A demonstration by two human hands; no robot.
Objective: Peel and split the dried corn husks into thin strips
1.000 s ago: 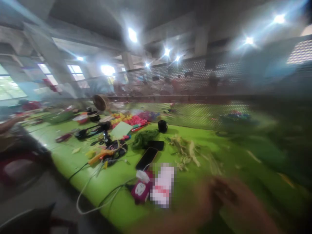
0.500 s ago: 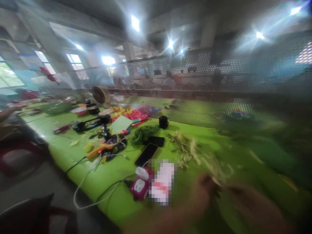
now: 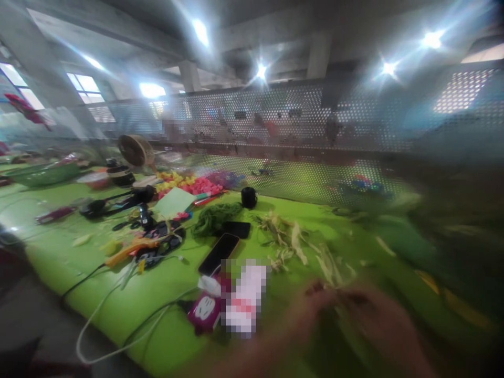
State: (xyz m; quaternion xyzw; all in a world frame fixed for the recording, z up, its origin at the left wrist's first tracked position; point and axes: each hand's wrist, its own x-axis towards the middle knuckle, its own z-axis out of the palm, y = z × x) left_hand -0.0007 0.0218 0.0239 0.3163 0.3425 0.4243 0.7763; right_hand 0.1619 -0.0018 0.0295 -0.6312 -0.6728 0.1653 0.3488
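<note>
My left hand (image 3: 313, 304) is closed at the lower right, its fingers pinching a pale, dry leafy strip (image 3: 329, 266) that looks like corn husk. Close beside it, my right hand (image 3: 374, 315) is closed on the same strip. Both hands are blurred, and the fingertips are partly hidden. More of the pale strip hangs below, between the hands. Just beyond them a loose heap of pale husk strips (image 3: 295, 241) lies on the green table (image 3: 165, 336).
Left of my hands lie two phones (image 3: 219, 253), a purple tissue pack (image 3: 205, 311) and a blurred-out white packet (image 3: 248, 299). Green fibre (image 3: 214, 219) and a black cup (image 3: 249, 197) stand behind. An orange-handled corded tool (image 3: 128, 253) trails cables. A perforated metal screen (image 3: 275, 121) borders the back.
My view has turned to the right, so the table items appear further left. Both hands stay close together on the pale strip.
</note>
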